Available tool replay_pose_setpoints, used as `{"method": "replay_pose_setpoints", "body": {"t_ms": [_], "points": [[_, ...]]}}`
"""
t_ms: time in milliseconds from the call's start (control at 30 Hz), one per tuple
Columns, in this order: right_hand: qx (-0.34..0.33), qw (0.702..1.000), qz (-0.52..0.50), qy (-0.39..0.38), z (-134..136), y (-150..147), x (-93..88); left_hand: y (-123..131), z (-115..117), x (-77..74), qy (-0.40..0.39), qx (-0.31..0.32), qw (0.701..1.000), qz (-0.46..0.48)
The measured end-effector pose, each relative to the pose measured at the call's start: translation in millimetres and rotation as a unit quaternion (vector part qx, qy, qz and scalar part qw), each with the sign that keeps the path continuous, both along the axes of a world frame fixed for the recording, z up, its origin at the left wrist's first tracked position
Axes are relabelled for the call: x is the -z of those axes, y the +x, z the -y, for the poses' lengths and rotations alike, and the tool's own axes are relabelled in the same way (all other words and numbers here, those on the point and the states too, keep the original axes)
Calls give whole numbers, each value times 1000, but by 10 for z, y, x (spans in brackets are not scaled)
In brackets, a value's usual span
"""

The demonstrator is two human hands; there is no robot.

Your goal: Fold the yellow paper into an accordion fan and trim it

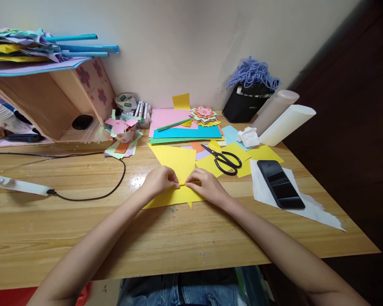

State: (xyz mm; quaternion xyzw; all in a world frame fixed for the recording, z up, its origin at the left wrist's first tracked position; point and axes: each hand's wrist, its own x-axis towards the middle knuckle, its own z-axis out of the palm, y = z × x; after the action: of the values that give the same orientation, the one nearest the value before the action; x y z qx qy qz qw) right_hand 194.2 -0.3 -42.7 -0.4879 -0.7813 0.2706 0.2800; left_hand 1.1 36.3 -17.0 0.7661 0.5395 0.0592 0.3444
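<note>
Between my fingertips is a small, narrow strip of yellow paper (182, 184), crinkled or rolled; its exact shape is hard to make out. My left hand (161, 180) pinches its left end, and my right hand (207, 185) pinches the right end. Both hands are closed just above a large yellow sheet (178, 159) lying on the wooden table (166, 238). A small yellow point of paper (190, 205) pokes out under the sheet's near edge. Black-handled scissors (225, 160) rest on yellow paper pieces to the right of my right hand.
Behind the hands lie stacked coloured sheets (187, 132), a green pencil (175, 124) and a layered paper flower (204, 114). At right, a black phone (281, 185) rests on white tissue (319, 210). A power strip (19, 185) with a looping black cable (92, 199) lies left.
</note>
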Motion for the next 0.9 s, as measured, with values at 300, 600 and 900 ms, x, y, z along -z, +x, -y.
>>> {"method": "replay_pose_setpoints", "body": {"t_ms": [300,600,900], "points": [[-27,1000,3,-1,24,-10,-46,23,56,13,-2,41,999,-8],[-26,997,-5,72,63,15,-203,35,196,-283,153,77,981,-96],[-45,944,156,287,58,120,-242,-135,368,-39,463,169,870,-34]]}}
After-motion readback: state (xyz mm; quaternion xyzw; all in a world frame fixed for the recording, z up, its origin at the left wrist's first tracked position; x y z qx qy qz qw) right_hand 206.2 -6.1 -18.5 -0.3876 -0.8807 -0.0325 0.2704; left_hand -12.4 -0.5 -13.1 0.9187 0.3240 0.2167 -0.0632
